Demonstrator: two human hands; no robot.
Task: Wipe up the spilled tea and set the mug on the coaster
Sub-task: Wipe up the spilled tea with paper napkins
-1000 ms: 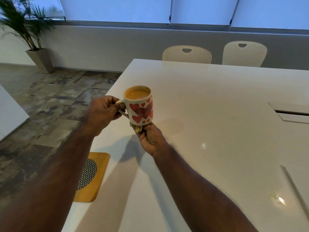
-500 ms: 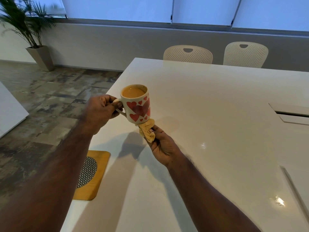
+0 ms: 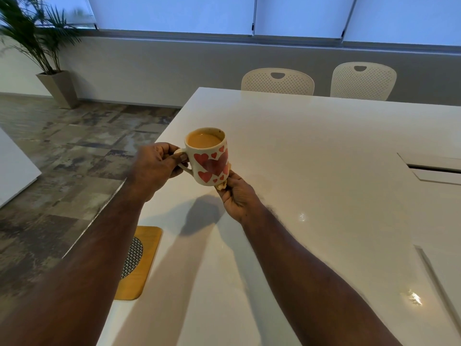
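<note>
mug [image 3: 209,157] upright, handle toward left hand [image 3: 156,168]

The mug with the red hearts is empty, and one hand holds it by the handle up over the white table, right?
Not quite. The mug isn't empty: the head view shows light brown tea nearly up to its rim. The rest is right: the left hand grips its handle and holds it up over the white table.

Glossy ceramic mug [image 3: 209,161]; smooth, shiny white table [image 3: 324,151]; wooden coaster [image 3: 143,268] (woven mesh centre).
</note>
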